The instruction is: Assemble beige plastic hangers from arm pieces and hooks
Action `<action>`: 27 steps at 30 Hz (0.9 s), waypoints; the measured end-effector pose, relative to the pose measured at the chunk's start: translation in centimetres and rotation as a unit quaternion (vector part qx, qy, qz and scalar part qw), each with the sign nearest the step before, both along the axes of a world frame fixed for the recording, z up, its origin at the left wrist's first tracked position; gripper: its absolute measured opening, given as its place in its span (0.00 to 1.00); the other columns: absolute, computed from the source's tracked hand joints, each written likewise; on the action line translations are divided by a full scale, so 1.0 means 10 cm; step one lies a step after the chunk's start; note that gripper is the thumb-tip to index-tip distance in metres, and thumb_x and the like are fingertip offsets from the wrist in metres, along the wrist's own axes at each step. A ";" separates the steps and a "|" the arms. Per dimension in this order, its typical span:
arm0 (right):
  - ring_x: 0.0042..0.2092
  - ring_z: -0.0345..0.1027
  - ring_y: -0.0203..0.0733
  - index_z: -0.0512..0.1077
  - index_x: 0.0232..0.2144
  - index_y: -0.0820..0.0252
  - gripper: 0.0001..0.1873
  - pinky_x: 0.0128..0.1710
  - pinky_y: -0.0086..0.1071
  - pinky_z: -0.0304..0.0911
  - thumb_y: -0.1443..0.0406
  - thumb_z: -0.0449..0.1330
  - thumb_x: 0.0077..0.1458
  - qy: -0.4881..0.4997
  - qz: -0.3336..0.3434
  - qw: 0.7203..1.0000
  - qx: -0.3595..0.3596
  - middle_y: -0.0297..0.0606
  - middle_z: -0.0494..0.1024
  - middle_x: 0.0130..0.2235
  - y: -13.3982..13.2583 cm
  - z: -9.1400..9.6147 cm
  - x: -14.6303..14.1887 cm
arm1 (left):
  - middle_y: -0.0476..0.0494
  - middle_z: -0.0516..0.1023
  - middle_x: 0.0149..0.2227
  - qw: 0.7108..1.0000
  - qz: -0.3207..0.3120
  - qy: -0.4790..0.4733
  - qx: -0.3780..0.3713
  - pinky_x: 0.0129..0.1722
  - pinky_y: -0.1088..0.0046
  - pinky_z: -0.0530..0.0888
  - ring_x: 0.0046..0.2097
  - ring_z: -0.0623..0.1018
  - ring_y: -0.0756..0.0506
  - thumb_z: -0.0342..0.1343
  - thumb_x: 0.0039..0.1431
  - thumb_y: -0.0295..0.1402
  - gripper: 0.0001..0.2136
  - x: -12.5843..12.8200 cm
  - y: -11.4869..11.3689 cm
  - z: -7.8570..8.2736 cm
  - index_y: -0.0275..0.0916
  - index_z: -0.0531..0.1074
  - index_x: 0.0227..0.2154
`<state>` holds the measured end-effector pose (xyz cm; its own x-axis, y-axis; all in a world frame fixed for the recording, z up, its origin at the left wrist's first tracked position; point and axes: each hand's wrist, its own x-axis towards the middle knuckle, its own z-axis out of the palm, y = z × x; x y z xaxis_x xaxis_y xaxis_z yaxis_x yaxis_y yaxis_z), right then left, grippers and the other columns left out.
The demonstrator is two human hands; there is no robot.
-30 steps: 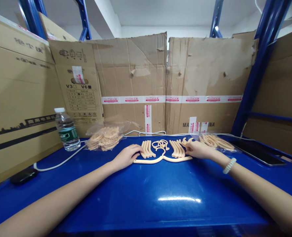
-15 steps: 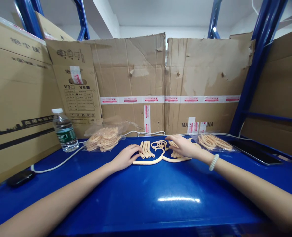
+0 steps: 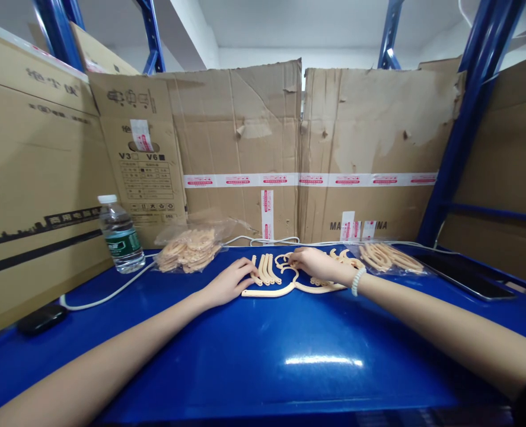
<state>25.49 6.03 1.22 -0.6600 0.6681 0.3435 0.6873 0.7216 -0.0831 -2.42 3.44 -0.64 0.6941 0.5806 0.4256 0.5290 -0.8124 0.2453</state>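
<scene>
My left hand (image 3: 230,281) has its fingertips closed on the leftmost curved hanger arm (image 3: 254,261), a beige strip set slightly apart from a row of similar arms (image 3: 269,270). Below the row, two longer arms (image 3: 267,293) and a hook (image 3: 295,274) lie together in the outline of a clothes hanger. My right hand (image 3: 318,264), with a pale beaded band at the wrist, reaches over the loose beige hooks (image 3: 281,259). Its fingers are pinched at one of them, and the grip is partly hidden. More hanger arms (image 3: 319,282) show under this hand.
Clear bags of beige parts lie at the left (image 3: 189,249) and right (image 3: 391,258). A water bottle (image 3: 121,240), a black object (image 3: 41,319) and a white cable (image 3: 107,301) are on the left. A dark phone-like slab (image 3: 467,277) lies right. Cardboard sheets (image 3: 240,142) stand behind the blue tabletop (image 3: 254,356).
My right hand has moved left from the right row of arms to the loose hooks, its fingers drawing together. My left hand stays by the left row, where the leftmost arm now stands apart.
</scene>
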 end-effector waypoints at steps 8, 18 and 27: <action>0.38 0.72 0.43 0.75 0.31 0.62 0.06 0.40 0.35 0.65 0.69 0.57 0.52 0.168 0.000 0.985 -0.025 0.42 0.78 0.36 0.11 0.04 0.05 | 0.43 0.67 0.42 0.999 -0.009 0.011 -0.032 0.50 0.66 0.66 0.46 0.70 0.45 0.48 0.63 0.30 0.08 -0.02 0.02 0.02 0.40 0.72 0.38; 0.30 0.73 0.37 0.67 0.32 0.61 0.16 0.34 0.34 0.70 0.57 0.65 0.46 0.489 0.038 0.832 -0.259 0.33 0.73 0.28 -0.51 0.11 0.03 | 0.43 0.69 0.43 0.999 0.024 -0.043 -0.004 0.48 0.68 0.67 0.45 0.72 0.45 0.43 0.63 0.26 0.10 0.00 -0.01 0.07 0.39 0.70 0.35; 0.34 0.74 0.37 0.69 0.31 0.62 0.18 0.37 0.32 0.69 0.56 0.68 0.45 0.575 0.039 0.720 -0.387 0.36 0.77 0.29 -0.93 0.09 -0.11 | 0.44 0.74 0.36 0.976 -0.056 -0.203 -0.050 0.42 0.69 0.71 0.41 0.74 0.46 0.51 0.61 0.29 0.06 0.37 -0.49 0.22 0.38 0.73 0.31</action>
